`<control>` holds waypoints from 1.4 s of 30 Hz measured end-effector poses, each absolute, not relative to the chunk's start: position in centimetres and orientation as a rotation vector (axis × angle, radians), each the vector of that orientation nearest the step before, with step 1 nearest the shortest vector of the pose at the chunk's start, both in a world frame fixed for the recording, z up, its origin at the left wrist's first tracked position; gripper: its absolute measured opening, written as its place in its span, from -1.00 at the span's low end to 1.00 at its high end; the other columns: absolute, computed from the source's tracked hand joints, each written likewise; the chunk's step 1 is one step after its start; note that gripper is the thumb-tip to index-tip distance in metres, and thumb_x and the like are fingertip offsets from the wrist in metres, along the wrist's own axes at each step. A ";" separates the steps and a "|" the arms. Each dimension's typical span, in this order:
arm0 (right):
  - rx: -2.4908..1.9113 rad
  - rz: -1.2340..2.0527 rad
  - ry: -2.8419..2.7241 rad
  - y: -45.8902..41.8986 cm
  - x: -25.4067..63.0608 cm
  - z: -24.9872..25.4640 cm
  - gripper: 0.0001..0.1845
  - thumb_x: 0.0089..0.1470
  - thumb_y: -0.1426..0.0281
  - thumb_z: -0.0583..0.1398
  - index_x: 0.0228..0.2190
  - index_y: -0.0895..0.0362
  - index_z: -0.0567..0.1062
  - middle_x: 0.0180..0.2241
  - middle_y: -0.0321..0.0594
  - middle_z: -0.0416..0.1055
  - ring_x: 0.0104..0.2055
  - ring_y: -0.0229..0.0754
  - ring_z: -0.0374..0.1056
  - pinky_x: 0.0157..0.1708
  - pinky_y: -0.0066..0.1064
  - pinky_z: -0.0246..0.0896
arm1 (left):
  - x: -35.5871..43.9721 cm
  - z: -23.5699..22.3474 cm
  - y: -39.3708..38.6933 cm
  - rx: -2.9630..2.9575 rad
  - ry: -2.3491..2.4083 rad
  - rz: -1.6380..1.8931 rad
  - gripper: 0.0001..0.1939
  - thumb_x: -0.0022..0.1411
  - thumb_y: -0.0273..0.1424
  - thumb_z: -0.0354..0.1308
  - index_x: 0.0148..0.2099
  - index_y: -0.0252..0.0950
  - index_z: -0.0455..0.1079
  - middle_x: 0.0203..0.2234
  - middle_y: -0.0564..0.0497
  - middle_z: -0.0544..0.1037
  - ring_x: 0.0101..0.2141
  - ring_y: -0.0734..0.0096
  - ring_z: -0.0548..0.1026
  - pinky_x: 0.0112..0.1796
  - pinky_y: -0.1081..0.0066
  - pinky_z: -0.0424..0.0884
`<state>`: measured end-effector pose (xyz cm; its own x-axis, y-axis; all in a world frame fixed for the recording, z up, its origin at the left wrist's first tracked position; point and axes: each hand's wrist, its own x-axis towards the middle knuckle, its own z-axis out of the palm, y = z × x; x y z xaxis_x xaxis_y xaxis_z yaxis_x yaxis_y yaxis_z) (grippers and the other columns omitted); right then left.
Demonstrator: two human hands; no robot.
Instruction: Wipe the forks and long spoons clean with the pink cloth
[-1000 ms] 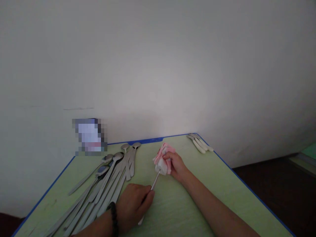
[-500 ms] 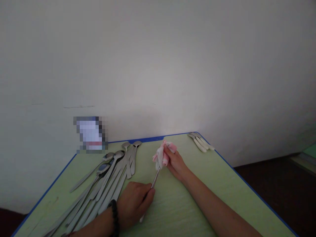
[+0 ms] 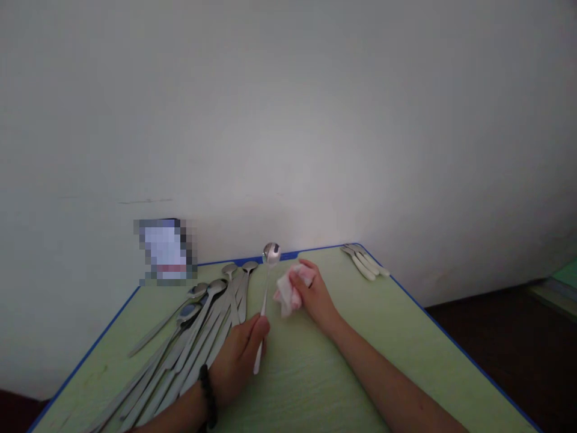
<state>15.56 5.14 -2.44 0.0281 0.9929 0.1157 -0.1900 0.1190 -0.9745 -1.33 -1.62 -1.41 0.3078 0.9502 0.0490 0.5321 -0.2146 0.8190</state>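
1. Steel gleams on a long-handled spoon [image 3: 271, 255], held bowl upward above the middle of the tabletop [image 3: 396, 325], its bowl overlapping the blue far edge in view.
2. The left hand [image 3: 241, 361], with a dark beaded bracelet [image 3: 207, 388] at its wrist, pinches the spoon's handle between thumb and curled fingers; the handle's end pokes out below.
3. The right hand [image 3: 319, 297] grips a bunched pink-and-white cloth [image 3: 293, 291], thumb pressed onto it. The cloth sits just beside the spoon, with a gap between them in view.
4. Along the tabletop's left side, spoons and long flat cutlery lie in an overlapping pile [image 3: 198, 328], partly hidden by the left forearm.
5. White-handled forks [image 3: 364, 266] lie together at the far right corner.
6. At the far left corner, a lit screen [image 3: 164, 249] is pixelated.
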 end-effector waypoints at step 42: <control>-2.104 0.168 -1.960 6.1 21.8 0.1 -0.64 0.10 0.54 -0.08 -0.09 0.20 0.35 -0.17 0.03 0.34 -0.21 -0.11 0.36 -0.24 -0.33 0.18 | -1.7 -2.5 -1.9 2.689 1.020 0.560 -0.48 0.19 -0.49 -0.03 0.21 -0.21 0.08 0.14 -0.01 0.26 0.14 0.20 0.12 0.11 0.08 0.12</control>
<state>21.78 6.08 0.06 0.0827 0.9923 0.0921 0.9622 -0.0555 -0.2668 -1.70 -1.93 -2.53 0.6883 0.6719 0.2737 0.5914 -0.7381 0.3247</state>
